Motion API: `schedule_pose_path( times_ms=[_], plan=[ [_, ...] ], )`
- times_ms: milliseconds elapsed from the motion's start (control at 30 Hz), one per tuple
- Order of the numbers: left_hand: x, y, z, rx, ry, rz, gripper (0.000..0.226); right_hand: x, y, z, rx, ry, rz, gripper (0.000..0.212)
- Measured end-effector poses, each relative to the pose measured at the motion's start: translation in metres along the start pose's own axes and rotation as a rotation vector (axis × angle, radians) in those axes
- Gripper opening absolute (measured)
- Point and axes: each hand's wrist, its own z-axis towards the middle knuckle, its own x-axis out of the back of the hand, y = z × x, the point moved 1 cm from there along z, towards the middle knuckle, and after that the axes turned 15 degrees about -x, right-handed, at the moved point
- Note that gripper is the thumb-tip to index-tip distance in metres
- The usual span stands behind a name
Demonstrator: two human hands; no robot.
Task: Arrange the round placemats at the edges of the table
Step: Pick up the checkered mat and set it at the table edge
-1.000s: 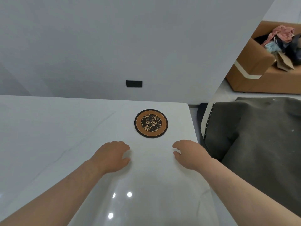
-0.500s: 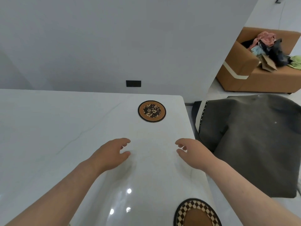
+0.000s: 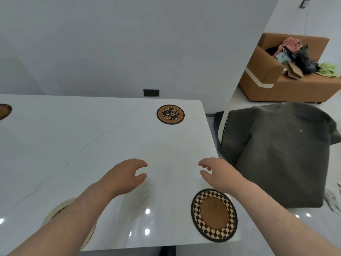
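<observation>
From the head camera, a person is standing at a white table (image 3: 77, 145), both bare hands hovering above its surface and holding nothing. The left hand (image 3: 122, 177) is keeping its fingers loosely apart and curled; the right hand (image 3: 218, 173) is doing the same. Compared with a second ago, the view is now taking in more of the table, and the hands are sitting farther back from the flowered placemat (image 3: 170, 114), which is lying near the table's far right corner. A checkered placemat (image 3: 214, 215) is now showing at the table's near right corner, just beside the right forearm. A pale placemat (image 3: 60, 209) is lying at the near edge, partly hidden under the left forearm. Another placemat (image 3: 4, 111) is peeking in at the table's far left. With mats already sitting along the edges, the arranging is probably nearing its end.
</observation>
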Motion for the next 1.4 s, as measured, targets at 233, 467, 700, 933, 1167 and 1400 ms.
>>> schedule_pose_path(
  times_ms=[233,467,700,933,1167,1400],
  plan=[
    [-0.016,0.026,-0.028,-0.008,-0.037,0.008,0.04,-0.004,0.027,-0.041,-0.056,-0.017,-0.002,0.037],
    [-0.056,0.054,-0.023,-0.035,-0.119,-0.013,0.039,-0.006,0.064,-0.064,-0.109,-0.039,-0.049,0.035],
    [-0.12,0.081,-0.003,0.008,-0.185,-0.016,0.046,-0.027,0.108,-0.063,-0.149,-0.084,-0.063,0.026],
    [-0.181,0.11,0.014,0.203,-0.059,-0.018,0.033,-0.061,0.138,-0.05,-0.188,-0.1,0.033,0.023],
    [-0.214,0.122,0.015,0.319,0.083,-0.11,0.016,-0.093,0.153,-0.047,-0.345,-0.089,0.189,0.037],
    [-0.214,0.126,0.026,0.439,0.146,-0.291,0.014,-0.096,0.158,-0.042,-0.353,-0.06,0.287,0.02]
  ],
)
